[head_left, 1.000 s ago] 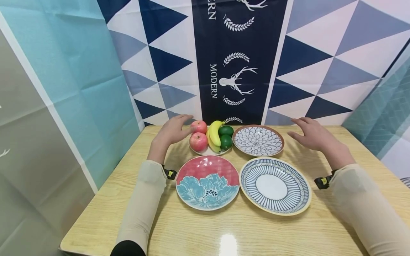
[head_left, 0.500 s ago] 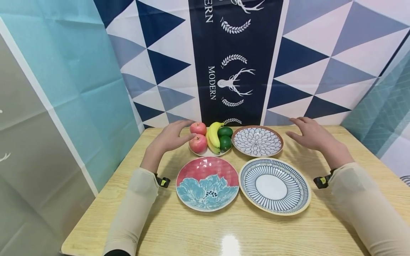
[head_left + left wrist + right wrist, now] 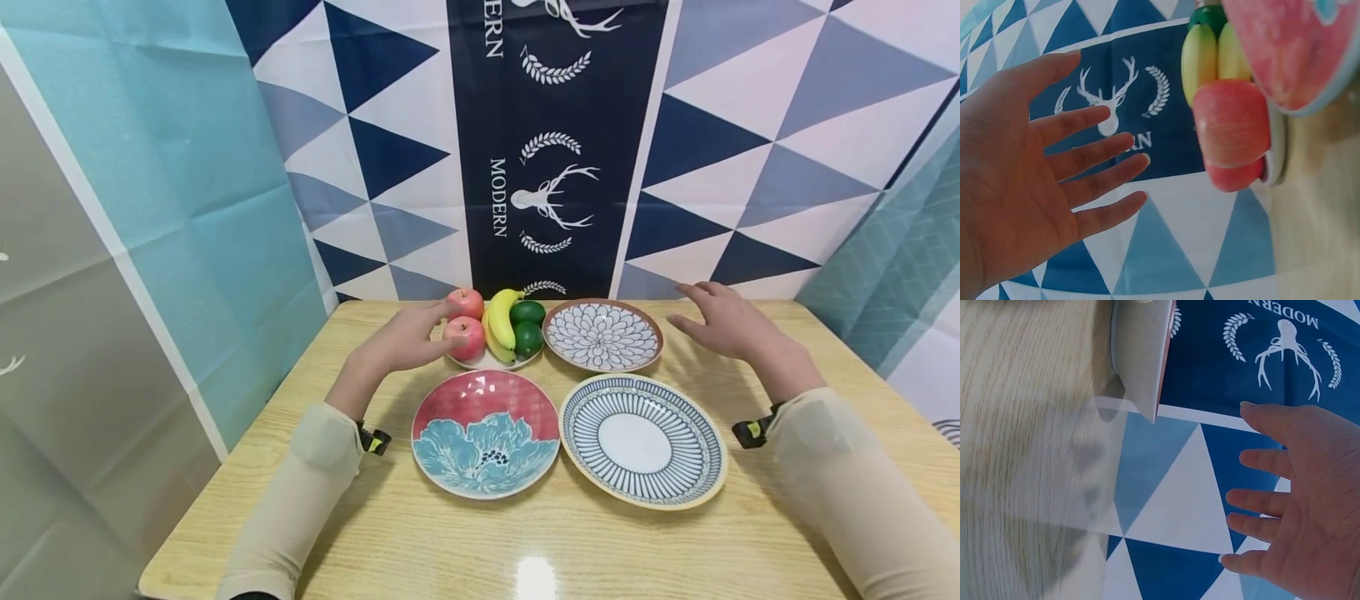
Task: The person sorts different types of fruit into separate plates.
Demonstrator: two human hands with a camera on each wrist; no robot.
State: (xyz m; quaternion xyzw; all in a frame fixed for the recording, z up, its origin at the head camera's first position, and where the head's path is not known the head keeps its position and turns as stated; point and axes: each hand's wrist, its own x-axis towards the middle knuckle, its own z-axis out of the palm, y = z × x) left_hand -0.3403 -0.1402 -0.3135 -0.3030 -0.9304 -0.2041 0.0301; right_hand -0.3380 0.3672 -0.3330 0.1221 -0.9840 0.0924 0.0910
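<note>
My left hand (image 3: 408, 337) hovers beside the apples, its fingertips overlapping them in the head view. The left wrist view shows that hand (image 3: 1054, 162) with spread fingers, apart from the front apple (image 3: 1232, 122). A small plate at the back carries two red apples (image 3: 464, 337), yellow bananas (image 3: 500, 321) and two dark green fruits (image 3: 528, 337) that look like avocados. My right hand (image 3: 731, 323) hangs above the table, right of the brown-rimmed plate with a petal pattern (image 3: 602, 335). In the right wrist view its fingers (image 3: 1260, 500) are extended and hold nothing.
In front lie a pink plate with a blue flower (image 3: 486, 435) and a white plate with blue stripes (image 3: 643, 442), close side by side. All stand on a light wooden table (image 3: 450, 542). A patterned cloth (image 3: 555, 125) hangs behind the table's back edge.
My left forearm has swung left and the left hand has come slightly lower beside the apples. The right hand stays nearly where it was. The plates and fruit have not moved.
</note>
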